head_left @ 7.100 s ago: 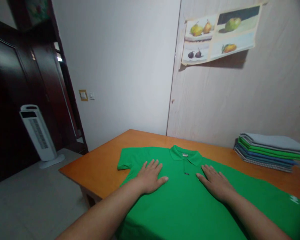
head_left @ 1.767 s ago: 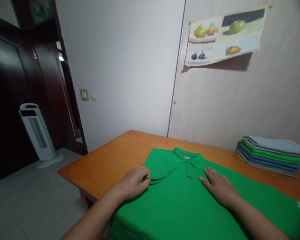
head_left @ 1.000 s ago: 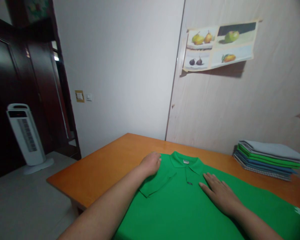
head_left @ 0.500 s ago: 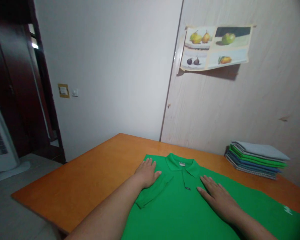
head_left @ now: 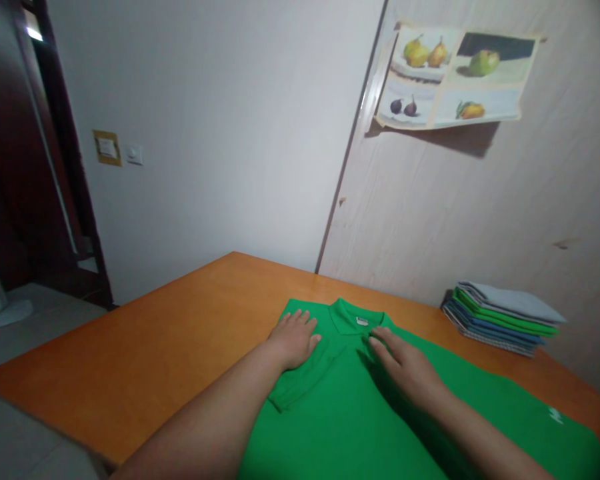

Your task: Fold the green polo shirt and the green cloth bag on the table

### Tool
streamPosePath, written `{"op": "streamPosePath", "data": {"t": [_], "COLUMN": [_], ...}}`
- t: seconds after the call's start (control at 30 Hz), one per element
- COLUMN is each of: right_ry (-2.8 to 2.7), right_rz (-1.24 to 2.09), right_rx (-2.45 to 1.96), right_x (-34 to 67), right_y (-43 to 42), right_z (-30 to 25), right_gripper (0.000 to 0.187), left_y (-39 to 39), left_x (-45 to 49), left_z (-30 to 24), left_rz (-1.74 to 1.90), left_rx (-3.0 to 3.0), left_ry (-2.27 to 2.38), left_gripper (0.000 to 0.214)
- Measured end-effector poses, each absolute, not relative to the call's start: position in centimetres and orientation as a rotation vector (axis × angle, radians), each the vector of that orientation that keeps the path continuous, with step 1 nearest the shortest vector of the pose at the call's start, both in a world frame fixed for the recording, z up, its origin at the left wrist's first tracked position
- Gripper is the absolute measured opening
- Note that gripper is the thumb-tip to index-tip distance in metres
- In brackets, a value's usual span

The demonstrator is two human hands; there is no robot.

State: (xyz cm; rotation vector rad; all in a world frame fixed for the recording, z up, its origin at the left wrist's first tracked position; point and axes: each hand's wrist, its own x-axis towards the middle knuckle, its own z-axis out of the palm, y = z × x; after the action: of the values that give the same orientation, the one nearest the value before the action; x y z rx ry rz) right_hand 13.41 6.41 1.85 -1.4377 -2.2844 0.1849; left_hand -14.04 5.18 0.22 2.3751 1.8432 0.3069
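A green polo shirt [head_left: 330, 427] lies spread on the orange-brown table, its collar [head_left: 347, 323] toward the wall. One short sleeve is folded inward across the shirt's left side. My left hand [head_left: 295, 340] rests flat on the shirt near that shoulder, fingers spread, holding nothing. Just over the right side of the collar and the front placket is my right hand [head_left: 407, 367], its fingers stretched out and a little apart. A shadow under the right forearm shows it raised off the cloth. The placket is mostly hidden by that hand.
At the back right of the table [head_left: 180, 327] stands a stack of folded clothes [head_left: 503, 317] against the wall. A sheet of fruit paintings [head_left: 453, 80] hangs above. Wall switches [head_left: 107, 148] and a dark doorway [head_left: 25, 167] are on the left.
My right hand has lifted off the shirt's right chest and moved left and up to the collar. My left hand stays on the shoulder. The camera view has shifted and tilted slightly.
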Motion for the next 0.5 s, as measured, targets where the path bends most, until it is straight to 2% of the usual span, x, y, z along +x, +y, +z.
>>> {"op": "streamPosePath", "data": {"t": [0.23,0.5], "right_ry": [-2.501,-2.682], "right_rz": [0.322,0.365], "right_rx": [-1.149,-1.295], "right_x": [2.3,3.2], "right_y": [4.6,4.8], "right_z": [2.0,0.7], "right_gripper": [0.078,0.088], "left_y": [5.0,5.2], "left_x": [-14.2,-14.4], "left_z": [0.5,-0.2], "left_rz": [0.288,0.294], "left_rx": [2.369,2.385], "left_ry": [1.815,1.841], "left_gripper": [0.059,0.061]}}
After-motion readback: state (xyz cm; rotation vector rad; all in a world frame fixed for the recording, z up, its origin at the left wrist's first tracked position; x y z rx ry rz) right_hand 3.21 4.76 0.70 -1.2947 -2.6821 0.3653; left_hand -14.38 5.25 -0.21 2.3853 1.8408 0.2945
